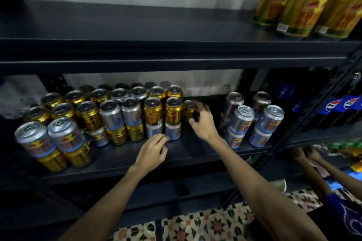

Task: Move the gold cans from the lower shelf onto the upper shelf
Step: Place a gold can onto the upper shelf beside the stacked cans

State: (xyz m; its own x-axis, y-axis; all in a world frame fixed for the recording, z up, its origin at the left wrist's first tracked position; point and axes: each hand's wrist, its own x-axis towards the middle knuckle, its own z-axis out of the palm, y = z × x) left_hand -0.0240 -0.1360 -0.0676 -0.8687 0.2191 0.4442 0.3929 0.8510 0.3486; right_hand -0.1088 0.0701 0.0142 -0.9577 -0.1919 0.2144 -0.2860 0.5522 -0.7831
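- Gold can [188, 109], lower shelf [195, 153], just right of the stacks [153, 112]: right hand [202, 121] grips it.
- Left hand [152, 151] loosely curled, holding nothing.
- Lift straight, clear of the stacks, onto the upper shelf [137, 25].

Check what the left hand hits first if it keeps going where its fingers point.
Most likely the silver-blue can under the rightmost stacked gold can. The left hand points its fingers up and right at it from close by; depth is unclear.
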